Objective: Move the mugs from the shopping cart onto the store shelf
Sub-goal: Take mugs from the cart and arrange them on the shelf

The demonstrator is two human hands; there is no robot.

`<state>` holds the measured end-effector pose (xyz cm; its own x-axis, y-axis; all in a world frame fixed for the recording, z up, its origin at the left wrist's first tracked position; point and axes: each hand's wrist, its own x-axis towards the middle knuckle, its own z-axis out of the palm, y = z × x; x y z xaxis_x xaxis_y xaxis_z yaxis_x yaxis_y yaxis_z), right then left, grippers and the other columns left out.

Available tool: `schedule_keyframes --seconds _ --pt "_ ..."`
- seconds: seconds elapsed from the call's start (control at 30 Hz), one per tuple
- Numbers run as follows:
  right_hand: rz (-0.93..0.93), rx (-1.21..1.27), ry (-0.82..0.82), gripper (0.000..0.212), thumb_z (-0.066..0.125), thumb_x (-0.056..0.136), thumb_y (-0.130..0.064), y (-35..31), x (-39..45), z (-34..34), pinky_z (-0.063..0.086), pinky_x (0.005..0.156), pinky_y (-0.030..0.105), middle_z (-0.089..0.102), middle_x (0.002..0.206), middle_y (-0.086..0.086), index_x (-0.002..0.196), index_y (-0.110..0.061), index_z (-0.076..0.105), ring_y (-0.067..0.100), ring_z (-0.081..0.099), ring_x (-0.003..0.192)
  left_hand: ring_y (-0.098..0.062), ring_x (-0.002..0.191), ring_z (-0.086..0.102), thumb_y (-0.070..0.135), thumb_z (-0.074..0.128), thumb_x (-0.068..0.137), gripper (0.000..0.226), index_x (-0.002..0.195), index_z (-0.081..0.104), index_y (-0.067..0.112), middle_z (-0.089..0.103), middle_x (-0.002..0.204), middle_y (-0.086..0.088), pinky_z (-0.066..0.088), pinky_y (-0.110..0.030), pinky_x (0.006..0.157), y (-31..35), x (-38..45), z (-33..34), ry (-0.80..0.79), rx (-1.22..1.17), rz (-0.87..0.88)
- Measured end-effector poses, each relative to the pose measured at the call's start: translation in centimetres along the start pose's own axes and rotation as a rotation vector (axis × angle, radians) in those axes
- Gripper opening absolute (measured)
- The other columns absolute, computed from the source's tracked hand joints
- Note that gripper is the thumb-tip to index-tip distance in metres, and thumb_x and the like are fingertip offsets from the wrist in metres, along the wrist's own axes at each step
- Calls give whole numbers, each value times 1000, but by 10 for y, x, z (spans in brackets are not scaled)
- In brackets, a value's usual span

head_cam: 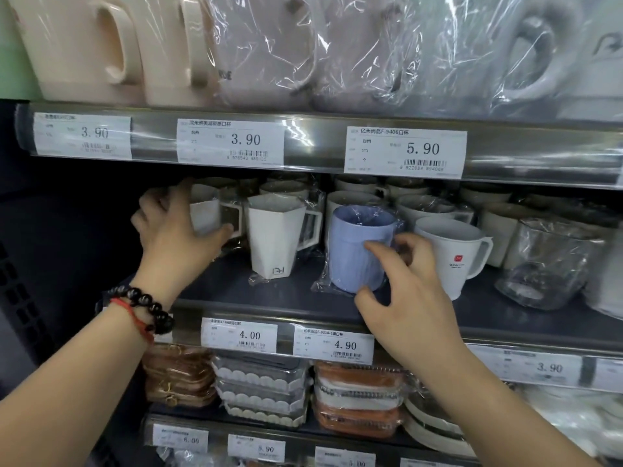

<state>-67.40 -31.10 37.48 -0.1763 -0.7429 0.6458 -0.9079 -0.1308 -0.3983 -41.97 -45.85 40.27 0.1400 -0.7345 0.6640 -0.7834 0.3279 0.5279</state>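
Mugs now stand on the store shelf (286,298): our left hand (175,227) grips a white angular mug (205,215) to seat it in the row, while our right hand (401,284), fingers spread, steadies the wrapped blue mug (357,247) near the front edge.

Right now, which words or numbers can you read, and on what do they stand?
"3.90": two price tags, upper rail.
"5.90": tag, same rail.
"4.00", "4.90": tags, middle rail.
"QUALITY": white mug.
"5.90": bottom tag.
Chinese lines and barcode digits: too small.
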Motion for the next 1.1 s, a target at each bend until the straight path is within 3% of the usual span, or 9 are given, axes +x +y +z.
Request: schedule_keyframes --seconds 0.13,0.27,0.5,0.6,0.73,0.87,0.93,1.1 --pt "-89 -123 38 57 61 80 -34 1 4 6 44 97 45 21 155 2 135 -25 50 27 32 131 -40 122 30 36 73 76 56 128 51 28 35 134 -20 23 -42 107 -10 11 2 -62 74 32" --pt "-157 -195 -10 59 53 78 -38 1 7 10 32 110 52 28 156 5 135 -26 53 33 23 140 -40 122 31 22 66 83 42 124 58 20 34 135 -20 22 -40 108 -12 11 -1 -54 70 44" --pt "-189 -170 -29 56 54 80 -36 6 8 9 29 113 49 30 154 7 135 -23 54 33 22 141 -41 125 30 18 63 85 41 125 56 22 31 141 -15 23 -39 111 -15 10 -10 -69 -6 26" --pt "-174 -112 -21 57 52 81 -36 8 5 9 27 115 46 26 156 5 136 -23 53 28 20 142 -41 128 27 32 64 81 48 128 54 23 29 142 -16 24 -42 111 -15 7 -11 -45 8 30" --pt "-169 -49 21 56 55 81 -30 8 1 10 24 114 40 24 157 4 135 -21 55 24 21 143 -43 124 32 51 55 75 53 123 58 28 41 135 -15 28 -46 105 0 -2 -6 29 23 281" --pt "-169 -59 32 55 55 79 -30 8 2 12 29 113 44 27 155 6 134 -20 56 27 24 141 -29 124 32 63 51 75 53 122 56 39 52 132 4 18 -36 96 23 -12 4 -123 67 499" --pt "-173 -77 33 56 55 79 -31 9 1 14 30 112 45 29 154 7 134 -20 56 27 25 141 -24 126 36 56 57 78 47 121 61 36 55 129 10 12 -28 88 28 -9 9 -152 47 507" --pt "-173 -99 34 57 53 79 -33 10 0 14 28 111 41 31 153 7 134 -20 56 26 25 139 -18 126 46 34 68 84 29 113 64 32 60 125 12 21 -40 93 26 4 10 -164 9 457"
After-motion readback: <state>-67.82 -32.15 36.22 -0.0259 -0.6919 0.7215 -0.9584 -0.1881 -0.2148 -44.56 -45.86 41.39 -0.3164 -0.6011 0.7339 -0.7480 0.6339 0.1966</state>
